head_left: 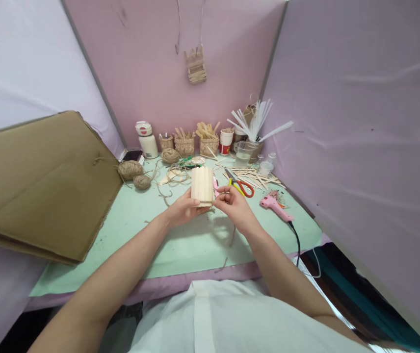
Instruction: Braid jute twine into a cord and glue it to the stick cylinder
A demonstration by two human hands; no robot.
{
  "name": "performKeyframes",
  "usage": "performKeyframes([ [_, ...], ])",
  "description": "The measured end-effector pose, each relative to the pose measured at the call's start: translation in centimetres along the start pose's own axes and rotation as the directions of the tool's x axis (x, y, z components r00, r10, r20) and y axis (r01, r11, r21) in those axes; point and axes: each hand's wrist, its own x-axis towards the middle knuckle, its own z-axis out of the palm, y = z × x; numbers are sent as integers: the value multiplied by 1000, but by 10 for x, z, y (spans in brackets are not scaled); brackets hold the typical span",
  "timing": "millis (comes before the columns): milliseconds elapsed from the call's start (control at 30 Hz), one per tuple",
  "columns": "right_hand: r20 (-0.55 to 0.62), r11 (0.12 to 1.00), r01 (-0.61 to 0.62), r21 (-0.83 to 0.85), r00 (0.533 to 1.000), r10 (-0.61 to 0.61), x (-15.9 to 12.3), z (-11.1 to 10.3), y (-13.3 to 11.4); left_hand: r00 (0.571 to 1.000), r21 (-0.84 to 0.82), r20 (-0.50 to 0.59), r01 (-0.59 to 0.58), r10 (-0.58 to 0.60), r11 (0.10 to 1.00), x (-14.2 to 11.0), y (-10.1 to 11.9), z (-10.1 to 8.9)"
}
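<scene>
A small holder made of upright craft sticks (pixel 202 184) is held up over the table. My left hand (pixel 185 208) grips its lower left side, with the thumb in front and the fingers underneath. A thin band of twine (pixel 205 201) runs across the holder's lower front. At its lower right corner, the fingers of my right hand (pixel 232 203) are pinched together on the twine. A loose brown strand hangs below that hand. Just behind the holder shows a pink object (pixel 215 184), partly hidden. Orange-handled scissors (pixel 246 188) lie beyond my right hand.
A pink glue gun (pixel 276 206) with a black cord lies at right. Twine balls (pixel 131 170) rest at left, beside a large cardboard sheet (pixel 48 181). Stick-filled baskets (pixel 209 145), a glue bottle (pixel 148 144) and a plastic cup (pixel 244 155) stand behind. Loose sticks (pixel 254 176) are scattered at right.
</scene>
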Motion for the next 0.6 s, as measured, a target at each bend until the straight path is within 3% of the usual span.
performKeyframes([
  [433,22,1000,2,31,1000,-2,-1,1,-2,1000,-60,-7,25,-26,998,0,0,-3],
  [600,-36,993,90,-81,995,-93,0,4,-1,1000,-51,-8,10,-10,999,1,-2,-3],
])
